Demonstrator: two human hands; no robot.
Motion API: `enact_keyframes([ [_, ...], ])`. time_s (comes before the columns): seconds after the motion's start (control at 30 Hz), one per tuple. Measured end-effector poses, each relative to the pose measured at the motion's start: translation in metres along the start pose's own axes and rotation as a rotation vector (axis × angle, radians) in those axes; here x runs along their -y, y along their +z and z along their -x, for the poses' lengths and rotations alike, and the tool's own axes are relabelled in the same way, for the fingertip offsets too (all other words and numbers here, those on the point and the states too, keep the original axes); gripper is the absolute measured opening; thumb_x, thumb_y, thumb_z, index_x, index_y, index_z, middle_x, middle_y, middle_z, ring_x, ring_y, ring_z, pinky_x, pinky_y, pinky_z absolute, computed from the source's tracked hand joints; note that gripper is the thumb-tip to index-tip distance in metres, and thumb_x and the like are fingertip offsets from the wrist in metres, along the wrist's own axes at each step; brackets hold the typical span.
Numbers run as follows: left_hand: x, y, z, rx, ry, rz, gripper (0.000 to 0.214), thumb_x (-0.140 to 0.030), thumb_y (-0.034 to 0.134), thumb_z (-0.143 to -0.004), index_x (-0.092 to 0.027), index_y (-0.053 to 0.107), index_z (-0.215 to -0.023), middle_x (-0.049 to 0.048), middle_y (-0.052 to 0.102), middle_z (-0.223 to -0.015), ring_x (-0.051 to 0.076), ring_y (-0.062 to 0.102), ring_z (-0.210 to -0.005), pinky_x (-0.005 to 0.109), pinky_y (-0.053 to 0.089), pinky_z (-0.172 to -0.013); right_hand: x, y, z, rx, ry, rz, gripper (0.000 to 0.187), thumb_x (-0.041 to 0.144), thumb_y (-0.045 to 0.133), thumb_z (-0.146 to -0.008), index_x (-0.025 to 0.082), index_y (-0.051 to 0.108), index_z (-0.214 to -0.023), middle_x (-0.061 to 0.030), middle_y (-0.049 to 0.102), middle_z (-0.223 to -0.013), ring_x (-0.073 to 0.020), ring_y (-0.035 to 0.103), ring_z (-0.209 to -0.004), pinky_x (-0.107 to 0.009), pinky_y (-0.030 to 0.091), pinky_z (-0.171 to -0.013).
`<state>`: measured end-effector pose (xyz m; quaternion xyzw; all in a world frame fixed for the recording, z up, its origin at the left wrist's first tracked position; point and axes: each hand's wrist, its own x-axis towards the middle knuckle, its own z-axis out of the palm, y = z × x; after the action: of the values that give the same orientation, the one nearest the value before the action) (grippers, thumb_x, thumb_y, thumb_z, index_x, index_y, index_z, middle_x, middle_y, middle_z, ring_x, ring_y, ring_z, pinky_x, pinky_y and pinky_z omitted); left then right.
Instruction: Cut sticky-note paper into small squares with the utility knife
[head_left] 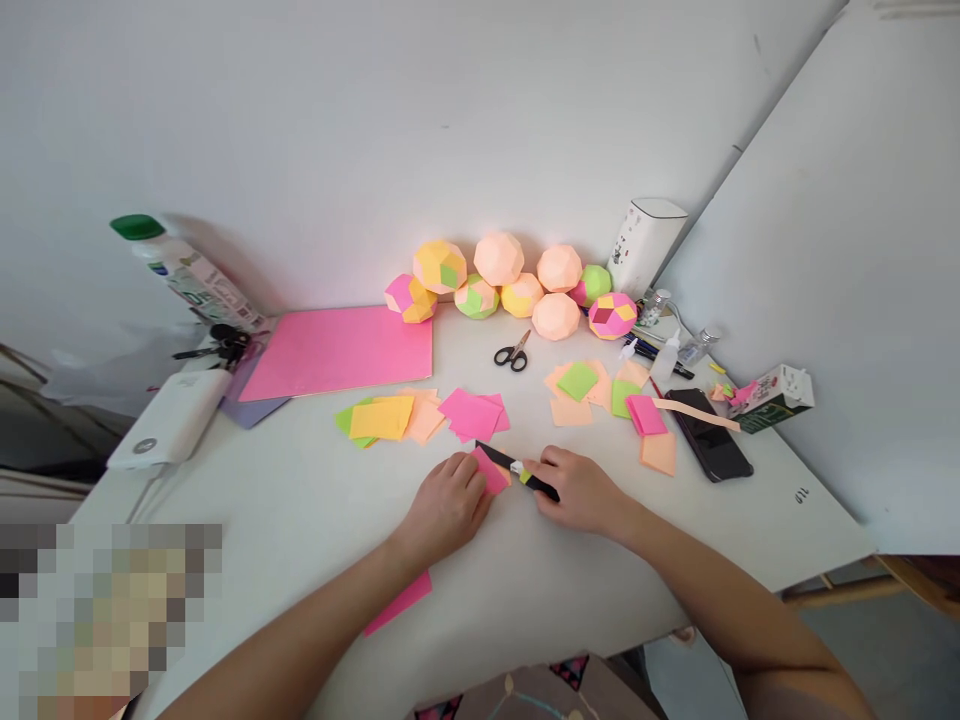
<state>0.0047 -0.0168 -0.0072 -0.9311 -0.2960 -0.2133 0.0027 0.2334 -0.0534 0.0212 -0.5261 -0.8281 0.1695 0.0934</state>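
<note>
My left hand (448, 503) rests on the white table (315, 500), fingers curled down on a small folded pink paper (491, 470). Beside it my right hand (577, 490) grips a black pen-like tool (517, 469) with a white and green band, its tip lying across the pink paper. Both hands sit near the front middle of the table. Loose pink squares (472, 413) lie just behind them.
Yellow, green and orange paper squares (384, 417) and more squares (592, 392) are scattered mid-table. Paper polyhedron balls (499, 260) line the wall. Scissors (513, 353), a large pink sheet (341, 350), a phone (709, 435), a power bank (172, 418) and a carton (772, 398) surround them.
</note>
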Motion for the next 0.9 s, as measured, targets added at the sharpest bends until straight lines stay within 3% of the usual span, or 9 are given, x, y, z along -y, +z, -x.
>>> enact_keyframes([
  [0.17, 0.0, 0.0, 0.001, 0.002, -0.009, -0.025, 0.022, -0.019, 0.044, -0.09, -0.017, 0.05, -0.069, 0.0072, 0.051, -0.075, 0.021, 0.048, -0.075, 0.032, 0.045, -0.061, -0.005, -0.002, 0.003, -0.012, -0.033, -0.056, 0.045, 0.017, 0.053, -0.081, 0.015, 0.061, -0.125, -0.0094, 0.061, -0.096, -0.0201, 0.061, -0.082, -0.032, 0.052, -0.071],
  [0.4, 0.001, 0.0, 0.003, 0.043, -0.053, -0.016, 0.027, -0.041, 0.053, -0.088, -0.017, 0.051, -0.077, 0.0092, 0.054, -0.082, 0.023, 0.053, -0.078, 0.034, 0.048, -0.06, -0.018, -0.019, 0.013, 0.035, -0.098, -0.228, 0.045, 0.015, 0.053, -0.078, 0.021, 0.064, -0.121, -0.0063, 0.062, -0.096, -0.0165, 0.061, -0.077, -0.029, 0.052, -0.072],
  [0.67, 0.004, -0.001, 0.001, -0.057, -0.098, 0.106, 0.015, -0.03, 0.047, -0.09, -0.018, 0.05, -0.082, 0.0083, 0.056, -0.084, 0.021, 0.054, -0.079, 0.032, 0.049, -0.063, -0.026, -0.023, 0.019, 0.059, -0.119, -0.329, 0.047, 0.014, 0.054, -0.077, 0.021, 0.064, -0.122, -0.0074, 0.063, -0.101, -0.018, 0.062, -0.084, -0.031, 0.051, -0.077],
  [0.9, 0.005, -0.003, 0.001, -0.035, -0.116, 0.147, 0.012, -0.027, 0.045, -0.09, -0.019, 0.049, -0.083, 0.008, 0.056, -0.087, 0.021, 0.055, -0.08, 0.031, 0.048, -0.061, -0.034, -0.032, 0.022, 0.112, -0.124, -0.322, 0.049, 0.013, 0.054, -0.077, 0.022, 0.064, -0.124, -0.0066, 0.063, -0.097, -0.0184, 0.061, -0.085, -0.031, 0.05, -0.079],
])
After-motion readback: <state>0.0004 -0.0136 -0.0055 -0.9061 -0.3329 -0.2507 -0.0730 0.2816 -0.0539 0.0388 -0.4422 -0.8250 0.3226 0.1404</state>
